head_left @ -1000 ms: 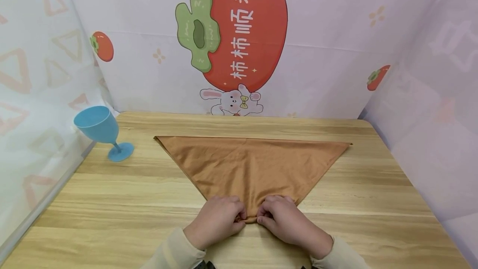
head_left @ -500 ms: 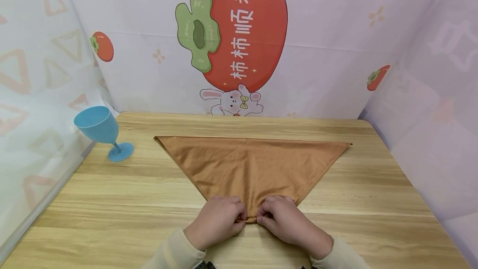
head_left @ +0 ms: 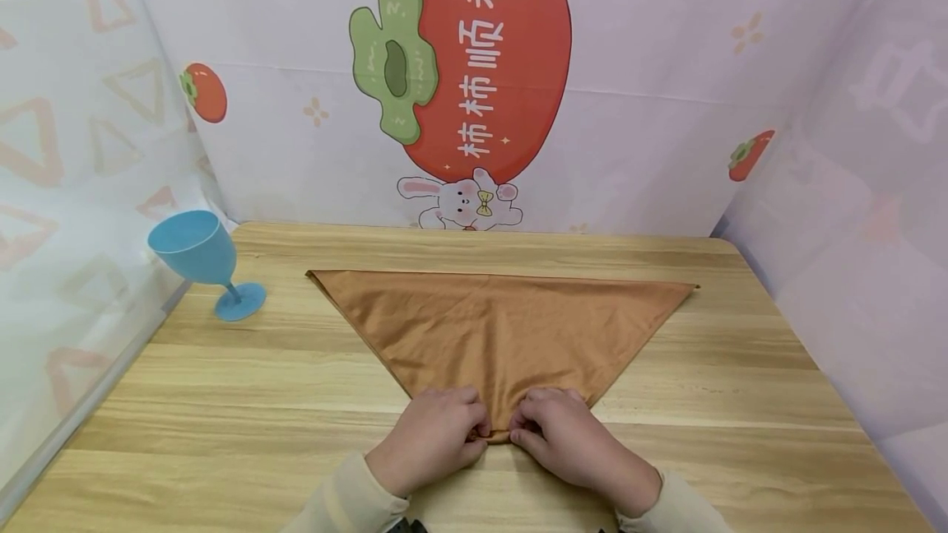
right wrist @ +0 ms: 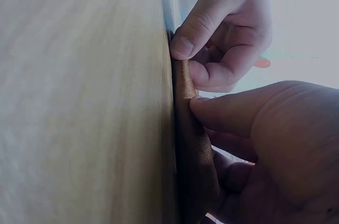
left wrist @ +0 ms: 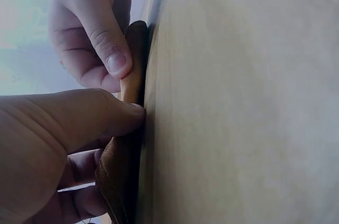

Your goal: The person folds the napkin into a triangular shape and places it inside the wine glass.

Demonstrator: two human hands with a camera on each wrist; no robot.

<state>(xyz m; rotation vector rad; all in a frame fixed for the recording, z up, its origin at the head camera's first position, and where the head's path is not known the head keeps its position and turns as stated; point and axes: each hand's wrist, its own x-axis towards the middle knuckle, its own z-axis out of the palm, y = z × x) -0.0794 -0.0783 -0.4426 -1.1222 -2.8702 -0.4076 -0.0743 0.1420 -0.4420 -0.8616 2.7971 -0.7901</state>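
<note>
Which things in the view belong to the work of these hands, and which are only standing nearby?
In the work:
shiny brown, roughly triangular cloth, near edge pinched by the left hand and right hand
pale wood-grain table beneath it

Apparently only nearby:
blue plastic-looking stemmed cup, untouched
white printed backdrop

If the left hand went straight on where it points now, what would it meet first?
Pinching the folded brown cloth, the left hand would probably meet the right hand first, just across a small gap; depth is hard to judge.
</note>
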